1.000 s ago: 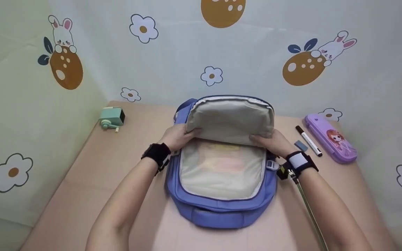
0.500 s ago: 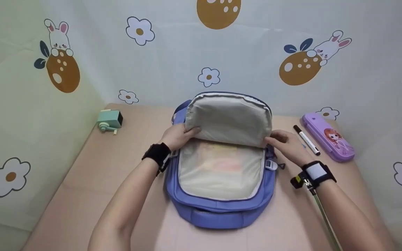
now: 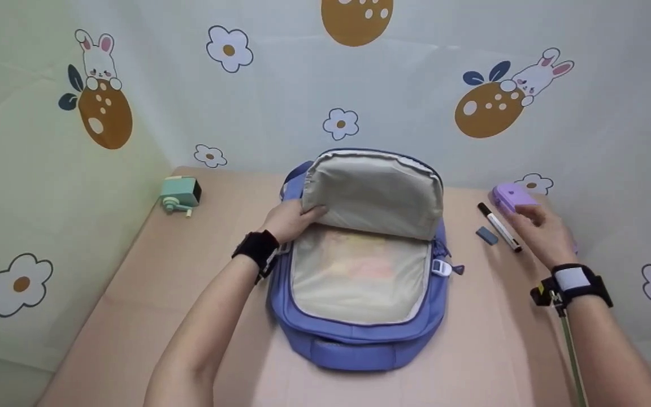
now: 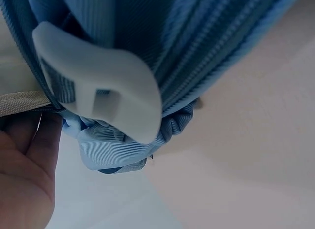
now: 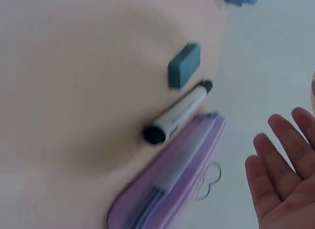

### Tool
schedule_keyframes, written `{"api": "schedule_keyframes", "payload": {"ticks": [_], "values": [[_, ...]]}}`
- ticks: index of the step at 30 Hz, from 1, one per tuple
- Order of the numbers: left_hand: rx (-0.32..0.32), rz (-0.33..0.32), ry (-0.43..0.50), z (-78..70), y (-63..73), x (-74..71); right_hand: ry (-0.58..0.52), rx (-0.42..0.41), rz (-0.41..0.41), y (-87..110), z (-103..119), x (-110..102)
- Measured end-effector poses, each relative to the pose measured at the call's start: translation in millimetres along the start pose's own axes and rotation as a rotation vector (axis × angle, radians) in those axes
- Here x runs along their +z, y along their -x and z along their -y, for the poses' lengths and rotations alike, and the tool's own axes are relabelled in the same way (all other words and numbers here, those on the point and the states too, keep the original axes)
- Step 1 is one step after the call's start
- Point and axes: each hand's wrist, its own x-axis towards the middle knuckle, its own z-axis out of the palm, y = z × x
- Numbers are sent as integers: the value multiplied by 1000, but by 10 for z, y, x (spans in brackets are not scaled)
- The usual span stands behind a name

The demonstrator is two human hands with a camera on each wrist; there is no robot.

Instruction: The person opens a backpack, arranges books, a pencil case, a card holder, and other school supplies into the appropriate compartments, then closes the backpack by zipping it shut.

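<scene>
A blue backpack (image 3: pixel 354 356) lies unzipped in the middle of the table, its grey-lined front flap (image 3: pixel 373 192) folded up and back. My left hand (image 3: pixel 294 219) grips the flap's left edge, thumb on the lining; in the left wrist view its fingers (image 4: pixel 42 145) curl behind the edge, beside a white buckle (image 4: pixel 113 86). Over at the right, my right hand (image 3: pixel 546 232) hovers above a purple pencil case (image 3: pixel 509 195) and hides most of it. In the right wrist view its fingers (image 5: pixel 270 165) are extended, holding nothing.
A white marker with black ends (image 3: pixel 499 227) and a blue-grey eraser (image 3: pixel 486 235) lie between backpack and pencil case. A teal box with a crank (image 3: pixel 181 192) stands at the table's back left corner. A patterned curtain (image 3: pixel 280 85) hangs behind.
My right hand has let go of the flap's right edge and moved right, over the pencil case. My left hand keeps its grip, and the flap stays folded up.
</scene>
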Motion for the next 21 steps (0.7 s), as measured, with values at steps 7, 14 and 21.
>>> {"api": "schedule_keyframes", "payload": {"ticks": [7, 14, 21], "values": [[15, 6, -11, -28, -23, 5, 237, 39, -9, -117, -304, -189], [17, 13, -20, -24, -28, 2, 348, 57, -7, -159, -545, -162], [7, 12, -4, -7, -7, 4, 368, 107, 4, -179, -664, -40]]}}
